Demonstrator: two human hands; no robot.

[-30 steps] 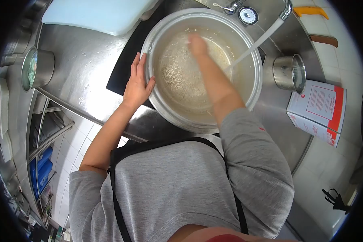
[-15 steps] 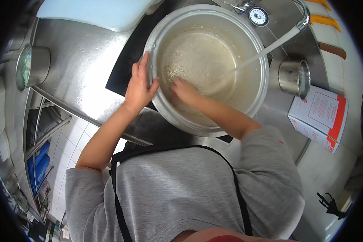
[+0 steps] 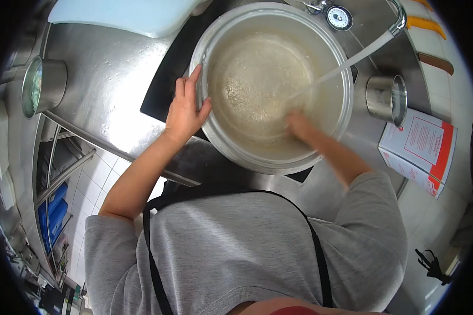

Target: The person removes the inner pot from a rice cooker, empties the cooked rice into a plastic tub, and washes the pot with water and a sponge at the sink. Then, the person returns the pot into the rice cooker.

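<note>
A large round metal pot (image 3: 205, 116) holds cloudy water with pale grains (image 3: 240, 96) gathered on its bottom. Against the pot's left rim rests my left hand (image 3: 185, 111), its fingers spread along the outside and the thumb at the rim. My right hand (image 3: 298, 124) is in the water at the lower right of the pot, blurred by motion, its fingers unclear. From the curved faucet (image 3: 399, 22) a stream of water (image 3: 355, 59) falls into the pot.
On the right stand a small metal container (image 3: 386, 98) and a white and red box (image 3: 418, 148). A metal pot with greenish contents (image 3: 45, 87) is at the left counter edge. A pale board (image 3: 121, 14) lies at upper left, and orange-handled tools (image 3: 425, 25) are at upper right.
My right hand has swept from the upper middle of the pot to its lower left, then across to the lower right. My left hand has stayed at the rim.
</note>
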